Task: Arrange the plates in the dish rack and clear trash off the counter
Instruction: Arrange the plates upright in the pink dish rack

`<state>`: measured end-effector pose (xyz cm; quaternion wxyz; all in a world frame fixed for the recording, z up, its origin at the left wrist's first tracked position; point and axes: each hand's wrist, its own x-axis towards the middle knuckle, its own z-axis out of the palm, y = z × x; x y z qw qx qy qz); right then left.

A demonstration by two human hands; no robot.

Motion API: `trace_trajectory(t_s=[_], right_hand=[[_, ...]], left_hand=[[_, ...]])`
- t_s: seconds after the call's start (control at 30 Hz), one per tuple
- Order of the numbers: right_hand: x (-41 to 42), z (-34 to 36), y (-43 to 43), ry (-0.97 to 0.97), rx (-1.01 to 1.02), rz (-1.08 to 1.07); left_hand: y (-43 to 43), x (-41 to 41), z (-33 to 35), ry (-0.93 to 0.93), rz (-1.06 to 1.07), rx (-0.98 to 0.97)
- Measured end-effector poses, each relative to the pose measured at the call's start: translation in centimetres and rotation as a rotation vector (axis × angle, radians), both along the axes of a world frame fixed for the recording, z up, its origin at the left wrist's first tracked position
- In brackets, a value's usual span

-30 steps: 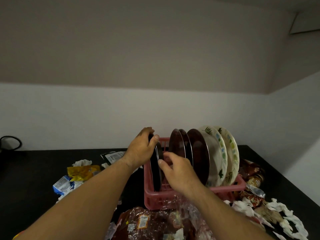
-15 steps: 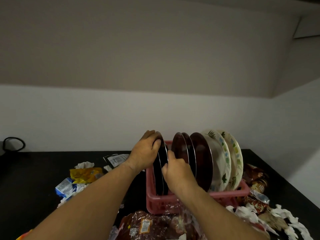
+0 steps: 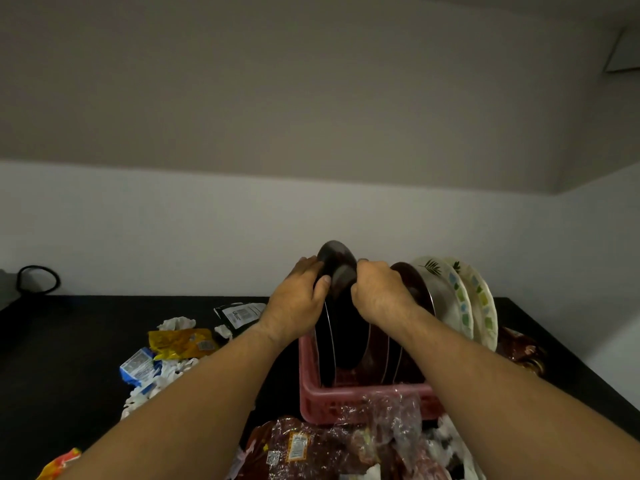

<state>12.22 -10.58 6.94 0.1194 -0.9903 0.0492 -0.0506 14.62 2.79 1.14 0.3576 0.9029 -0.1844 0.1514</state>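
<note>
A pink dish rack (image 3: 322,400) stands on the black counter (image 3: 69,341). Both hands hold a dark plate (image 3: 337,268) by its rim, raised partly out of the rack's left end. My left hand (image 3: 298,304) grips its left edge and my right hand (image 3: 381,292) its right edge. Other dark plates (image 3: 415,292) stand upright behind my right hand. Two white patterned plates (image 3: 460,296) lean at the rack's right end. Trash lies around: a yellow wrapper (image 3: 180,342), a blue and white packet (image 3: 138,367), crumpled tissue (image 3: 176,322).
A black and white packet (image 3: 240,313) lies left of the rack. A clear plastic bag with brown contents (image 3: 311,445) sits in front of the rack. Brown wrappers (image 3: 523,351) lie to its right. A black cable loop (image 3: 38,280) rests at the far left wall.
Both hands have lifted a dark plate upward out of the rack's left slots; its top now rises above the other plates. My right hand has moved up onto its rim.
</note>
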Motion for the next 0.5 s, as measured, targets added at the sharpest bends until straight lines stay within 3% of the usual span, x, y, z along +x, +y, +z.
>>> trace_trajectory(t_s=[0.33, 0.5], right_hand=[[0.1, 3.1, 0.5, -0.230, -0.142, 0.054], [-0.3, 2.4, -0.1, -0.196, -0.186, 0.040]], left_hand=[[-0.3, -0.5, 0.0, 0.006, 0.073, 0.096], [0.0, -0.1, 0.5, 0.035, 0.110, 0.240]])
